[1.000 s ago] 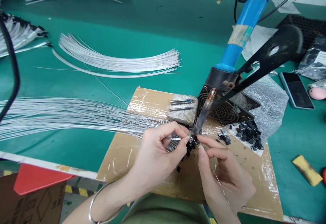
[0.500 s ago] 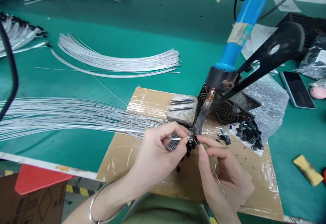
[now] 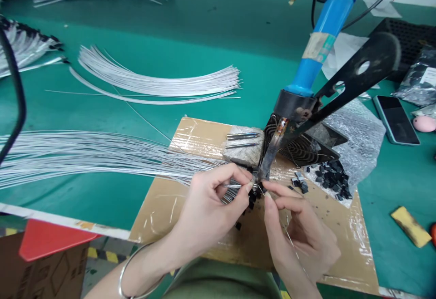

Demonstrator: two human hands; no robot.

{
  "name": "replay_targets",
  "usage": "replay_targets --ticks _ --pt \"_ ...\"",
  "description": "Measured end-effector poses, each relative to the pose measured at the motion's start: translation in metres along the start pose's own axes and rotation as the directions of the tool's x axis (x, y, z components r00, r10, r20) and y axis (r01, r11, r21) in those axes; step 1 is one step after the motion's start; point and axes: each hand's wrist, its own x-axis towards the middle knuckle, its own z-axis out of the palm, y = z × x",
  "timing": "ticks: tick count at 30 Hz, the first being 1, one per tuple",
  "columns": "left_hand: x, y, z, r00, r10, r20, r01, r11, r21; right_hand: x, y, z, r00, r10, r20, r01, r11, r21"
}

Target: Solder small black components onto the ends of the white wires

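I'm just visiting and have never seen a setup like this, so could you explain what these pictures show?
There is no robot here: these are a person's bare hands, seen from a camera worn on the head, looking forward and down. The left hand pinches a slim silvery piece; the right hand holds a thin strand. Between them, the tip of a blue-handled tool points down close to the fingertips. Below lies a brown board on a green table, with small black pieces to the right. White strands lie farther back, and a phone rests at the right.
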Motion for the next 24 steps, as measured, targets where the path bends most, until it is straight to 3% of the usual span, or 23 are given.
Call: replay_targets --ticks 14,24 --pt "-0.0016 -0.0017 0.0001 1.0 0.03 -0.002 -0.03 1.0 0.004 0.0014 0.0041 0.0016 0.995 -0.096 -0.008 0.095 0.994 -0.045" --pt "-0.0001 -0.0044 -0.0001 1.0 -0.026 0.003 0.026 0.999 0.022 0.0006 0.0035 0.0004 1.0 -0.029 0.005 0.029 1.0 0.001"
